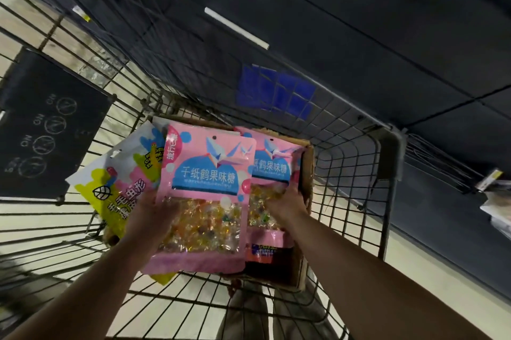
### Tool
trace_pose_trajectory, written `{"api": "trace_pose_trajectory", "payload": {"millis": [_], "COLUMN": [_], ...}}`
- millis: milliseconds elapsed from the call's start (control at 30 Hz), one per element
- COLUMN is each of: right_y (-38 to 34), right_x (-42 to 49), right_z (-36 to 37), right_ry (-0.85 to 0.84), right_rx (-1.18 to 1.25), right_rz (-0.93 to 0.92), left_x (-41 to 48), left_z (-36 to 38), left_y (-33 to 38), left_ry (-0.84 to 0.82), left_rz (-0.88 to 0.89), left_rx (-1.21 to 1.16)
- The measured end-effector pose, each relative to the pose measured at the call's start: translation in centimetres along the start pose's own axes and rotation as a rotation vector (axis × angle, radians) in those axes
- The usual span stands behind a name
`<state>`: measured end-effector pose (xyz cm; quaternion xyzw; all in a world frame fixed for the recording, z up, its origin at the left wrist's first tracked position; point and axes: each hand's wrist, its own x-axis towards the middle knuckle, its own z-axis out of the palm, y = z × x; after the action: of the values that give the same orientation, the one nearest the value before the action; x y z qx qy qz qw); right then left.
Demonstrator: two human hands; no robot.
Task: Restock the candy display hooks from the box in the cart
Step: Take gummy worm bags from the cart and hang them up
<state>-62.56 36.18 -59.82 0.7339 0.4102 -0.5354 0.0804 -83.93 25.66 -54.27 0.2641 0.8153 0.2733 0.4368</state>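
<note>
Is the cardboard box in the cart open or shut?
Open: the cardboard box has no lid across its top, and the right hand reaches in to a pink candy bag standing inside.

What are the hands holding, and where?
The left hand grips the front pink bag by its left edge; the right hand grips the second pink bag by its right edge.

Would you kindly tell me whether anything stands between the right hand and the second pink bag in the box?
Nothing visible does: the right hand touches the second pink bag in the box. The front pink bag, held by the left hand, only overlaps its left edge.
</note>
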Motion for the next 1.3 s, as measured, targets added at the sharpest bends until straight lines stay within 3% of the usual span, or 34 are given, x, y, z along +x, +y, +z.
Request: {"api": "trace_pose_trajectory", "payload": {"millis": [400,567,833,933,1300], "right_y": [-0.4,0.5,-0.1,0.0,0.1], "right_x": [0.3,-1.3,-6.1,-8.3,-17.3], "right_z": [-0.1,-1.3,-4.0,-6.2,-13.5], "right_ry": [0.134,0.067,0.178,0.222,0.333], "right_rx": [0.171,0.345,0.281,0.272,0.392], "right_rz": [0.103,-0.023,-0.217,-0.261,-0.334], "left_x": [0.4,0.2,-2.1,-3.5,-8.7], "left_z": [0.0,0.4,-1.1,-1.4,-2.4], "left_y": [-0.2,0.4,2.6,3.6,9.9], "left_ry": [0.032,0.003,-0.094,-0.074,-0.004], "left_rz": [-0.082,-0.095,-0.103,-0.132,-0.039], "left_rx": [0.052,0.0,-0.147,-0.247,-0.248]}}
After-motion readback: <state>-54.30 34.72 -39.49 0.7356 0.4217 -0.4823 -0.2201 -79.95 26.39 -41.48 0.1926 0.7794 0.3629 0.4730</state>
